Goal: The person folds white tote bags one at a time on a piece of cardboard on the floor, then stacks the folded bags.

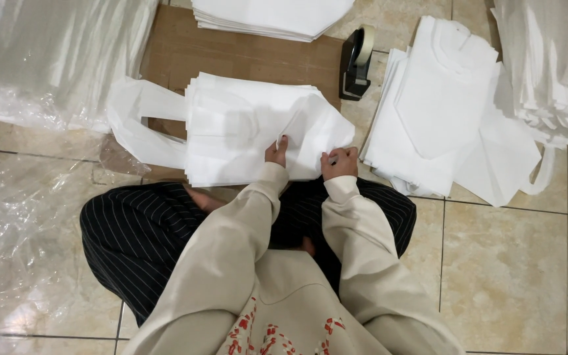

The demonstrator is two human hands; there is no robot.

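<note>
Both hands pinched top bag's near edge: left hand (276,152), right hand (340,162). Bag stack (244,128) lay on cardboard (231,56) before knees. Likely light, limp, slippery; best gripped at edge.

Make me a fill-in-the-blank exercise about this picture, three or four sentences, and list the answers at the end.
1. Both hands, left hand and right hand, grip the top sheet of a stack of white bags lying on a sheet of ______.
2. The black tape dispenser stands on the ______ floor.
3. The person's trousers are black with thin white ______.

Missing words: cardboard; tiled; stripes
</note>
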